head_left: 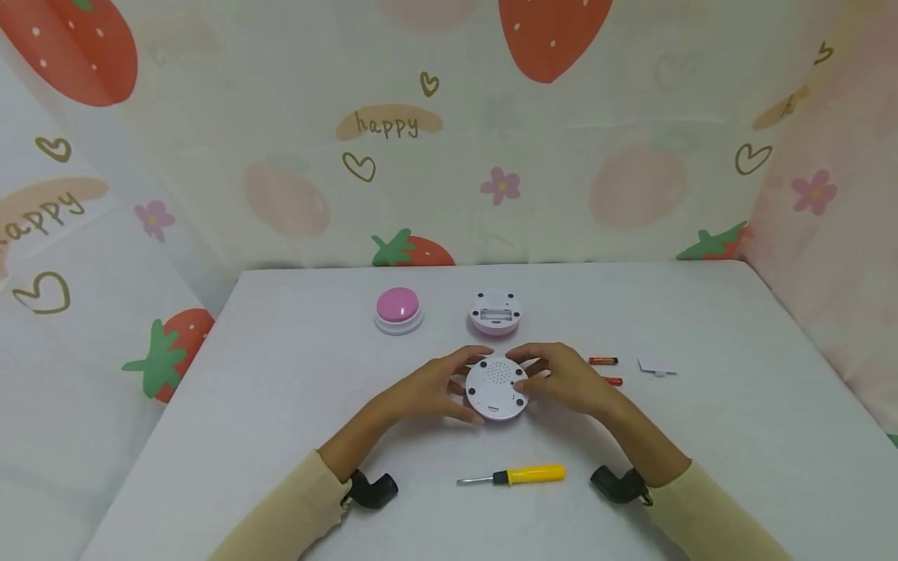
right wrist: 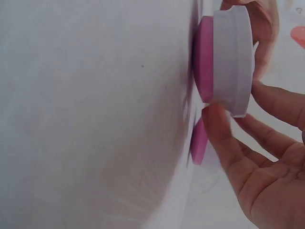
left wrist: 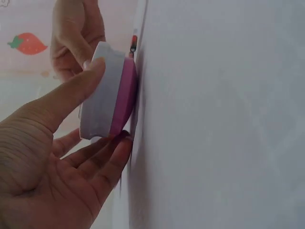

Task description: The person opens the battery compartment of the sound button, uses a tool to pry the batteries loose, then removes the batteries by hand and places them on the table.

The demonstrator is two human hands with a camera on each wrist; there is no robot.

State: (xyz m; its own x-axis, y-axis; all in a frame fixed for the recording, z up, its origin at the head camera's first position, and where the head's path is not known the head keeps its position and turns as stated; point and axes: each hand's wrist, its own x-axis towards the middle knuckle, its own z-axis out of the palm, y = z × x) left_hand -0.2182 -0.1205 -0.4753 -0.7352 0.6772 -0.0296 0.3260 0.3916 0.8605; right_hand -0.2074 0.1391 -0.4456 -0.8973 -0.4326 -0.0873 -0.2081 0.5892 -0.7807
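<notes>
Between my hands an upturned pink-and-white push button (head_left: 495, 396) has its white underside up, with speaker holes and dark dots showing. Its pink top (left wrist: 125, 93) faces down against or just above the table. My left hand (head_left: 436, 387) grips it from the left, thumb on the white side and fingers curled near the pink part. From the right, my right hand (head_left: 563, 377) pinches its edge, with a fingertip over the underside. Part of the rim is hidden behind my fingers.
Behind stand another push button (head_left: 397, 305), pink side up, and an upturned one (head_left: 495, 329) with an open battery slot. To the right lie two red batteries (head_left: 603, 361) and a small white cover (head_left: 656, 365). A yellow-handled screwdriver (head_left: 535, 474) lies in front.
</notes>
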